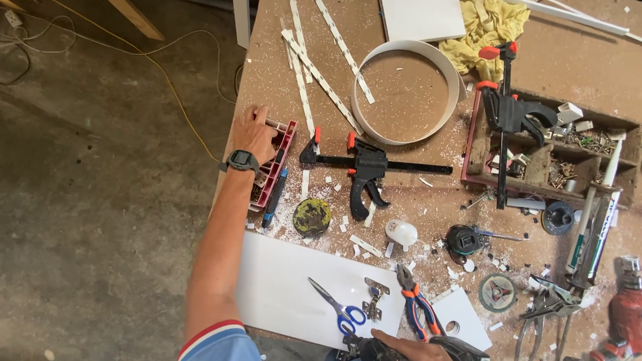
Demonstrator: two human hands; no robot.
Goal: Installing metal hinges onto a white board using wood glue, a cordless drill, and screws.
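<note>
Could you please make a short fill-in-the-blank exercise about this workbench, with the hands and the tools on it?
1. The left hand reaches into a ____ compartment box at the bench edge.
2. The scissors on the white panel have ____ handles.
3. The pliers have orange and ____ handles.
4. The watch sits on the ____ wrist.

Missing words: red; blue; blue; left

A bare grey concrete floor [87,210] fills the left of the frame, yellow and white cables [164,72] trailing across it; a dusty brown fibreboard bench [580,57] fills the right.
</note>
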